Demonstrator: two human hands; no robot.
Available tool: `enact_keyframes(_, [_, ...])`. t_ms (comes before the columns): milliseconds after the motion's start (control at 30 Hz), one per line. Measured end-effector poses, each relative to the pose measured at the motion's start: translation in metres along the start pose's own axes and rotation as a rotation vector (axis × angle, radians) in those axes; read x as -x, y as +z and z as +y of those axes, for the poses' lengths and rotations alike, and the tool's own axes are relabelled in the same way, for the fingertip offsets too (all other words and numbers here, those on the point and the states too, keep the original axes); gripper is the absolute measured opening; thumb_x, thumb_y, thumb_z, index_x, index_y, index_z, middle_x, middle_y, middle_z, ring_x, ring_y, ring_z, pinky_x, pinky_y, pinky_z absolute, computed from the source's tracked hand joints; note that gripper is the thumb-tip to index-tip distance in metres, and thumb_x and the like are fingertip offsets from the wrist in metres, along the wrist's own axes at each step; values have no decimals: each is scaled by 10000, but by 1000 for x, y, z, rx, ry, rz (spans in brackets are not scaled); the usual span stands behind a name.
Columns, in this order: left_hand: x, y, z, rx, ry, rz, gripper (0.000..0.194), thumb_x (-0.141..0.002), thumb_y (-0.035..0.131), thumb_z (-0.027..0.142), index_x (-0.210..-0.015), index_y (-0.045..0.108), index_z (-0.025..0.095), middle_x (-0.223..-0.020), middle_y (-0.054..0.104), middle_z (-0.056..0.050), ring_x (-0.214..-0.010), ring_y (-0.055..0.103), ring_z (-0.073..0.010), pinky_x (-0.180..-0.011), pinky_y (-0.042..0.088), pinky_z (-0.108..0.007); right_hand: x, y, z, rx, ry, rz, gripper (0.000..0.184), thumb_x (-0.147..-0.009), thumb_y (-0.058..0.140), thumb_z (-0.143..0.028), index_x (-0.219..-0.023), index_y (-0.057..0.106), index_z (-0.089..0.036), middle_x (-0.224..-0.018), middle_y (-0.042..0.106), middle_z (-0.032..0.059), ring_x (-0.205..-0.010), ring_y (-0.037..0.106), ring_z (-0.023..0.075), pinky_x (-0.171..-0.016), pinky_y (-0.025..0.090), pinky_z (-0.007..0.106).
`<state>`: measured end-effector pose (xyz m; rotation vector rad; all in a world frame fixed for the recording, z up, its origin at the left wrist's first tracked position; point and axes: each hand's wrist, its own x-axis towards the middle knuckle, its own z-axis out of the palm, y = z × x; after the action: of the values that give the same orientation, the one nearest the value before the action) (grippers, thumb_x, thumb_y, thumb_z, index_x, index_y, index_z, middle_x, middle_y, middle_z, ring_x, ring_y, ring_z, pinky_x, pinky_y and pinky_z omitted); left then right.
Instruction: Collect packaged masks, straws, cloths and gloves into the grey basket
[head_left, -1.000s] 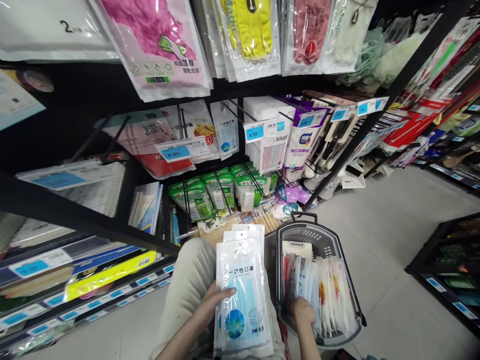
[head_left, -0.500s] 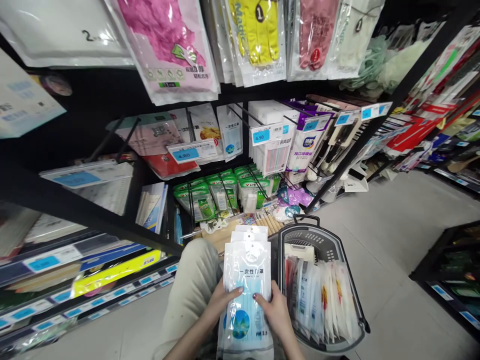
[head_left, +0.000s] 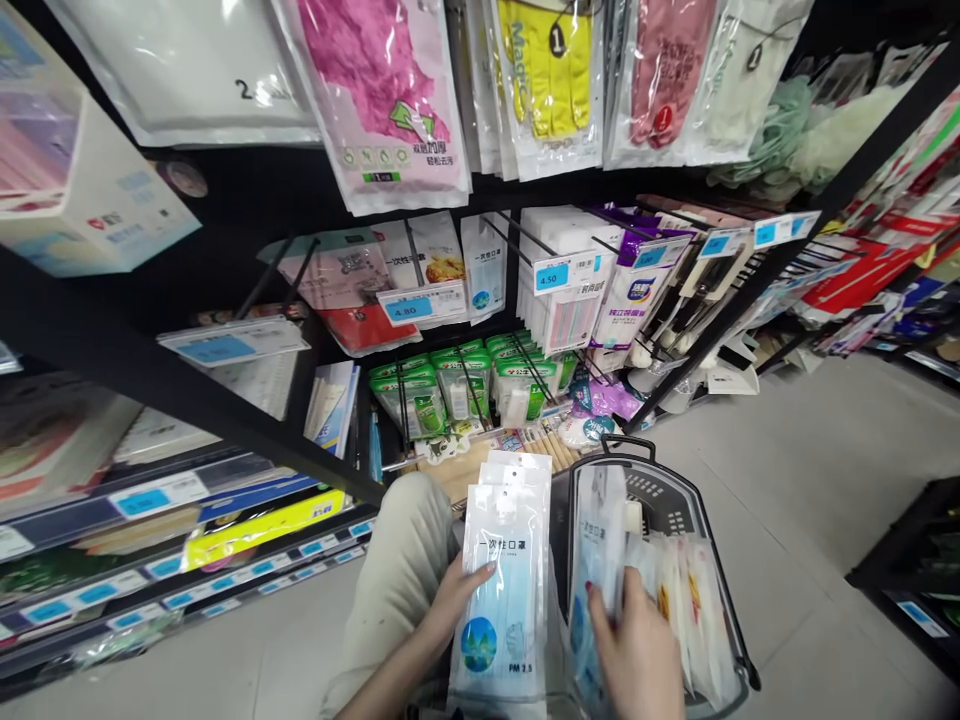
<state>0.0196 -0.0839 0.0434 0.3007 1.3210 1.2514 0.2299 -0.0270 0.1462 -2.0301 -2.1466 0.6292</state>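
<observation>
My left hand (head_left: 459, 600) is closed around a small stack of face mask packs (head_left: 504, 590), white and clear with light-blue masks inside, held over my lap. Its thumb lies across the front pack. To the right, my right hand (head_left: 637, 635) grips more mask packs (head_left: 596, 560), standing on edge at the left side of a grey shopping basket (head_left: 697, 490). Its thumb presses their face while the other fingers are mostly hidden behind. Beside that hand, several white packs (head_left: 694, 610) with small orange-red pictures stand upright in the basket.
Above the basket, hooks hold green packs (head_left: 465, 385), a mask pack (head_left: 484, 265) and other white packs (head_left: 559, 280). Bagged gloves (head_left: 551, 80) hang higher up. A slanted black shelf post (head_left: 247, 425) stands at left. Grey floor tiles (head_left: 780, 440) run along the right.
My right hand has left the stack in front of me and moved right into the basket, where it grips mask packs. My left hand still holds the stack. The view has shifted slightly left.
</observation>
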Motion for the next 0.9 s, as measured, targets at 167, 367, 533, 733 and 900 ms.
enact_keyframes(167, [-4, 0, -4, 16, 52, 57, 488, -581, 791, 358, -994, 677, 124, -1058, 712, -148, -1005, 634, -349, -899, 486, -427, 24, 49, -59, 188, -341, -67, 184, -836, 487, -263, -960, 602, -189, -794, 674, 117, -669, 647, 259, -540, 466, 329])
enact_keyframes(367, [-3, -2, -2, -10, 92, 97, 386, -561, 773, 247, -922, 703, 130, -1099, 699, -143, -1118, 572, -351, -977, 435, -405, 8, 79, -45, -81, -597, 78, 270, -803, 519, -171, -1037, 632, -243, -1078, 645, 80, -1015, 546, 300, -975, 351, 536])
enact_keyframes(533, [-3, -1, -3, -22, 64, 113, 403, -554, 775, 238, -934, 697, 128, -1064, 710, -142, -1085, 593, -358, -958, 445, -434, -22, 70, -13, -325, -168, -127, 560, -724, 622, -342, -1222, 486, -122, -1133, 605, 154, -1015, 575, 292, -827, 460, 381])
enact_keyframes(733, [-3, 1, -2, -27, 56, 94, 390, -557, 777, 245, -917, 686, 127, -1002, 725, -134, -1006, 630, -347, -919, 463, -450, -40, 70, -2, -475, 11, -435, 266, -656, 665, -399, -788, 585, -183, -723, 667, 20, -695, 610, 201, -613, 413, 267])
enact_keyframes(900, [-4, 0, -4, -14, 27, 96, 411, -572, 765, 250, -953, 678, 123, -1013, 724, -129, -1058, 607, -348, -910, 474, -434, -41, 76, 0, -560, 39, -435, 302, -635, 674, -416, -801, 576, -183, -771, 690, 26, -717, 623, 200, -629, 425, 265])
